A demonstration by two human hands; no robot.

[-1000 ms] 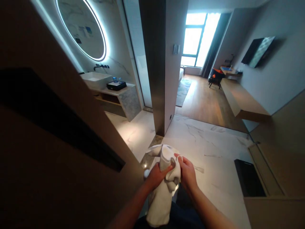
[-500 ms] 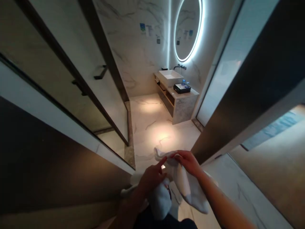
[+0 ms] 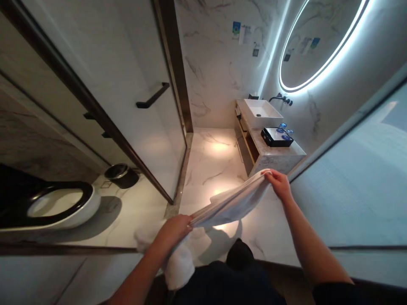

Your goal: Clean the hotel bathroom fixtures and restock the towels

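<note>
A white towel (image 3: 233, 205) hangs stretched between my two hands, its lower edge drooping above the marble floor. My left hand (image 3: 178, 226) is closed around its near left end. At the far right end, my right hand (image 3: 277, 181) pinches a corner between thumb and fingers. More white cloth (image 3: 179, 267) hangs below my left forearm. Whether it belongs to the same towel I cannot tell. Part of the left hand's fingers is hidden by the cloth.
Ahead stands a stone vanity (image 3: 280, 159) with a white basin (image 3: 262, 111) and a black tray (image 3: 276, 137) holding blue-tinted glasses. A lit oval mirror (image 3: 318, 46) hangs above. At left are a door with a black handle (image 3: 152, 96), a toilet (image 3: 68, 207) and a bin (image 3: 122, 174).
I have moved forward into the bathroom, and the toilet and bin have come into view. My hands have spread apart, pulling the bunched towel out lengthwise.
</note>
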